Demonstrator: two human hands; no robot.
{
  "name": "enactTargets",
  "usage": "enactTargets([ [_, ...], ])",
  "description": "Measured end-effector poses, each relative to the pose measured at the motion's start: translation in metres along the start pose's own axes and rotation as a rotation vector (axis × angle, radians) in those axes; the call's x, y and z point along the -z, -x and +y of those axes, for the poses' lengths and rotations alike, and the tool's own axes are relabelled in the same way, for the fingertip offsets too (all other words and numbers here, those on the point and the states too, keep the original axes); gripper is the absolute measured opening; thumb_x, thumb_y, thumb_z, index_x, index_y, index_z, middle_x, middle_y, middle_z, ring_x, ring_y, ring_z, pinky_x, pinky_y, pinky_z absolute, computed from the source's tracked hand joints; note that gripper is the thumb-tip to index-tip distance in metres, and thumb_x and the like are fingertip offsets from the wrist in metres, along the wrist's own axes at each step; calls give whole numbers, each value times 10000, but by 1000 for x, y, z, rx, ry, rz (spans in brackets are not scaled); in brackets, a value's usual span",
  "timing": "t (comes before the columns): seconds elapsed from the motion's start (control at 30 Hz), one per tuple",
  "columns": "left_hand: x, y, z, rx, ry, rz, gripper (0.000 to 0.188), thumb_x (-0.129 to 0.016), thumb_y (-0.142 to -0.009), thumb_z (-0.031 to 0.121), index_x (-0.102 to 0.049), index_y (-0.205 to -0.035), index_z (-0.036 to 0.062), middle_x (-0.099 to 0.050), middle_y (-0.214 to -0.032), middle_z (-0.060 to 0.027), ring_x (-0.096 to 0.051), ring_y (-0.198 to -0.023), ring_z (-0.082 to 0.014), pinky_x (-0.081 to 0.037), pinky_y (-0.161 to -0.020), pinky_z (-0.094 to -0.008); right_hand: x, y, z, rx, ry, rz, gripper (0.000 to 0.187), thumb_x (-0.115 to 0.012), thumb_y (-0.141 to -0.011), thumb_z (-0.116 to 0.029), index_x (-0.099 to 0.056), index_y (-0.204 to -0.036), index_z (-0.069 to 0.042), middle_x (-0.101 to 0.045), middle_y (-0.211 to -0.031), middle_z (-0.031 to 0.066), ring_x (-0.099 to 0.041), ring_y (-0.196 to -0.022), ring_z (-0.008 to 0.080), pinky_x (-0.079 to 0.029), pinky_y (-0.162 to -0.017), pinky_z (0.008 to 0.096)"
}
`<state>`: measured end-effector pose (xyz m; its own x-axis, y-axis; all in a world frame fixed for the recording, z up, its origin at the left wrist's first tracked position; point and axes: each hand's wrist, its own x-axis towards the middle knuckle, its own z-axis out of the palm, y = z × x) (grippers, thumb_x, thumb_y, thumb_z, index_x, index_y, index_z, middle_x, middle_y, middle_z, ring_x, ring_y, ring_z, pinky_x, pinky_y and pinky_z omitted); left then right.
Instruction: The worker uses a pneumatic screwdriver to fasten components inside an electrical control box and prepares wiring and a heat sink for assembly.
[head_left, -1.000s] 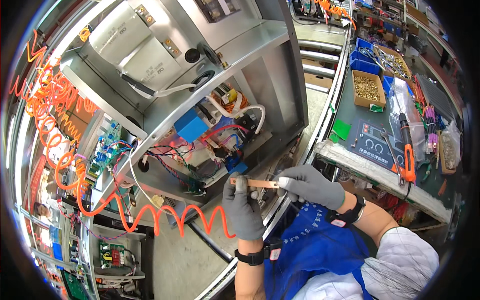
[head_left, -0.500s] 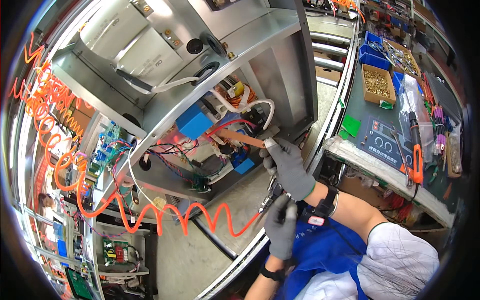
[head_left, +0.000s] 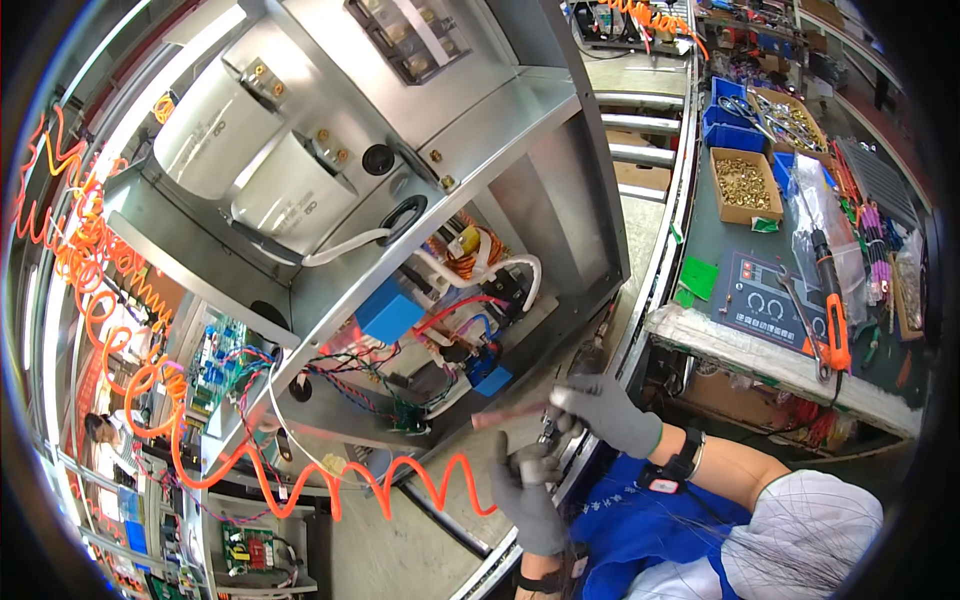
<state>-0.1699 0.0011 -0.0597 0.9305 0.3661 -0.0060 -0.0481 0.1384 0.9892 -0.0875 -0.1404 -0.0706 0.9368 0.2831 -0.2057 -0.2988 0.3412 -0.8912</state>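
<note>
My right hand, in a grey glove, pinches one end of a flat copper strip, which points left and is smeared by motion. My left hand, gloved too, is lower and closer to me, its fingers curled and slightly blurred. What it holds, if anything, is hidden. Between the hands shows a shiny metal part, perhaps of an air tool. The orange coiled hose disappears behind my left hand. Beyond the strip, the open metal cabinet contains blue blocks, wiring and a white cable.
A dark tool lies by the conveyor rail. On the right bench are a box of brass fasteners, a control panel, a wrench and an orange-handled tool. Circuit boards stand left.
My right hand has drawn the copper strip out of the cabinet, down toward me. My left hand has shifted down and left. The view has moved, showing more of the cabinet's top.
</note>
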Motion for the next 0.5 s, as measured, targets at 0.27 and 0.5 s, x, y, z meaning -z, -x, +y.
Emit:
enactTargets([
  [0.27,1,-38,-17,140,53,111,212,-555,-1023,240,-587,-958,41,-651,-801,-45,-556,-638,-80,-435,-584,-219,17,-22,41,410,433,3,215,-679,-882,-103,-690,-1092,-58,-656,-834,58,-633,-716,156,-501,-641,297],
  [0.5,-2,-33,-41,-61,-84,78,206,-569,-1013,186,-637,-1036,-7,-658,-839,-65,-581,-659,-106,-474,-602,-241,23,-31,64,869,735,195,246,-653,-801,-65,-667,-1035,-140,-628,-857,111,-644,-758,352,-527,-634,422],
])
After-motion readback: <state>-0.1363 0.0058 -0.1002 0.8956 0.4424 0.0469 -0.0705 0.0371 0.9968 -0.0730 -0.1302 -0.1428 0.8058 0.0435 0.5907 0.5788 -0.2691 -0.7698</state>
